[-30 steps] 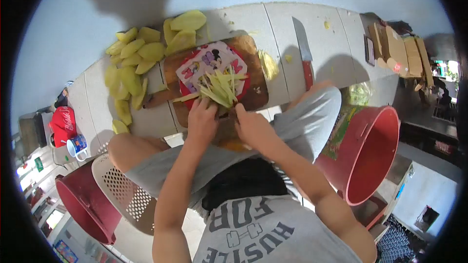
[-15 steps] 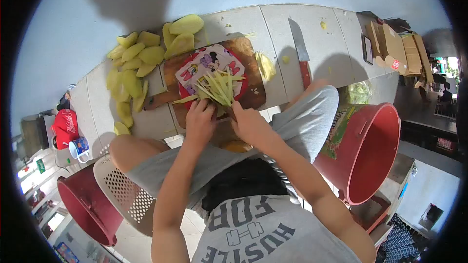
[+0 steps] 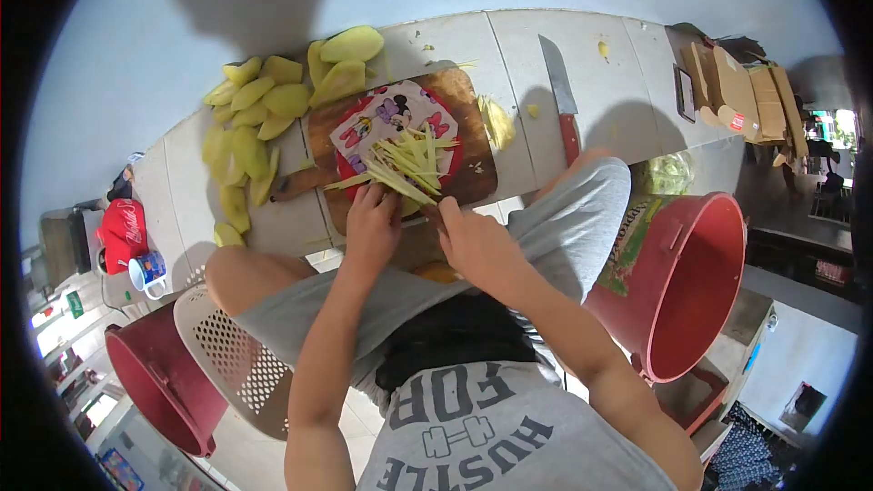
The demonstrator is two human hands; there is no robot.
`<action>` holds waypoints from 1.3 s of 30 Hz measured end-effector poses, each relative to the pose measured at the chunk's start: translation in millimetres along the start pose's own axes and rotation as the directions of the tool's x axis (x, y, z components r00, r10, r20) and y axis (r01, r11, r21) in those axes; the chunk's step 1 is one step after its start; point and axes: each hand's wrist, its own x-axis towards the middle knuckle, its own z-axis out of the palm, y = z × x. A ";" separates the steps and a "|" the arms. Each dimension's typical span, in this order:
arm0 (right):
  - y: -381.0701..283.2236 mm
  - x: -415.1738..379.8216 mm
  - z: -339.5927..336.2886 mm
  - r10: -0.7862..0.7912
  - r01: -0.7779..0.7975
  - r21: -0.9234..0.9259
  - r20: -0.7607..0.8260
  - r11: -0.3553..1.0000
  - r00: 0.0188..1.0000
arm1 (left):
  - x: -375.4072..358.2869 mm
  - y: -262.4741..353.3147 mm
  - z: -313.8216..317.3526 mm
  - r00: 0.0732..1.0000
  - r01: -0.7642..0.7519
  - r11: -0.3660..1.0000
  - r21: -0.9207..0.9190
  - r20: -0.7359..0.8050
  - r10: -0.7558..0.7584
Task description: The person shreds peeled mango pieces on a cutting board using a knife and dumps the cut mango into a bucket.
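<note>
Head view: we looked down past a grey shirt (image 3: 473,423) and crossed legs toward both bare hands.
Left hand (image 3: 373,223): its fingers curled at the near ends of the strips; we could not tell whether they gripped one.
Right hand (image 3: 475,238): its fingers were folded closed near the left, and we could not make out what they held.
Pale-green strips (image 3: 416,160): we saw them heaped loosely just beyond the hands, on the printed round.
Printed round (image 3: 359,132): red-edged, with cartoon figures, it lay on the cutting board.
Cutting board (image 3: 477,180): wooden, it rested on the tiled surface (image 3: 462,44), handle toward the left.
White basket (image 3: 223,345): perforated, it stood beside the left leg.
Red bucket (image 3: 647,295): it stood beyond the right leg.
Pale-green slices (image 3: 247,150): we found them piled left of the board.
Knife (image 3: 563,95): it lay well apart to the right, blade pointing away from us, red handle nearer.
Cardboard (image 3: 738,95): it stood farther right, past the knife.
</note>
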 end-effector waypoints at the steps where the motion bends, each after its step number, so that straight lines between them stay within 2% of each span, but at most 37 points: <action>1: -2.8 -1.7 -0.8 0.015 -0.014 -0.040 0.034 0.999 0.999 | 1.6 0.4 -0.7 1.000 0.000 1.000 0.011 0.000 0.000; 5: 0.2 4.0 15.2 0.013 -0.008 -0.060 0.072 0.998 0.997 | -0.5 -4.4 -1.2 1.000 -0.023 1.000 -0.020 -0.003 0.023; 7: 10.5 17.3 35.7 0.013 -0.013 -0.030 0.010 0.999 1.000 | 1.4 -1.9 -4.0 0.998 -0.004 1.000 -0.008 0.056 0.004; 11: 4.1 10.4 22.2 0.039 -0.040 0.032 0.028 0.999 0.999 | -1.6 -4.0 -1.6 0.994 0.034 0.999 -0.030 0.102 -0.030; 13: -4.8 3.9 13.9 -0.014 0.014 0.007 0.011 1.000 1.000 | -0.7 -3.7 0.0 1.000 -0.003 0.999 -0.049 -0.006 0.003; 16: 2.9 12.2 25.4 0.044 -0.044 0.001 0.090 0.999 0.995 | -4.0 -7.2 2.2 0.999 0.022 0.999 -0.025 0.042 -0.021; 19: 10.7 20.3 34.6 0.014 -0.015 0.023 0.039 1.000 0.999 | -3.9 -8.7 3.0 0.999 0.031 0.999 -0.028 0.046 -0.029; 22: -4.6 11.9 17.4 0.067 -0.067 -0.011 0.088 0.998 0.994 | -2.0 -6.4 -0.2 0.999 -0.029 1.000 -0.006 0.016 0.029; 25: -13.4 3.8 6.0 0.080 -0.080 0.000 0.120 0.997 0.990 | -5.1 -5.6 0.1 1.000 -0.005 0.999 -0.035 0.017 0.006; 28: 9.9 20.5 37.7 0.061 -0.063 0.032 0.046 0.997 0.997 | -4.0 -7.1 2.9 1.000 -0.001 0.999 -0.050 0.003 0.001; 32: -4.9 13.2 17.7 0.030 -0.030 -0.001 0.034 1.000 0.999 | -2.3 -13.5 3.6 0.999 -0.027 0.999 -0.031 -0.020 0.026; 34: -18.9 2.0 1.7 0.072 -0.071 -0.007 0.100 0.997 0.992 | -7.1 -14.2 3.6 0.999 -0.039 0.999 -0.003 0.016 0.039; 39: 8.4 14.3 43.5 0.033 -0.034 0.054 0.014 0.998 0.999 | -8.7 -16.4 10.5 0.999 -0.032 0.998 -0.051 -0.034 0.031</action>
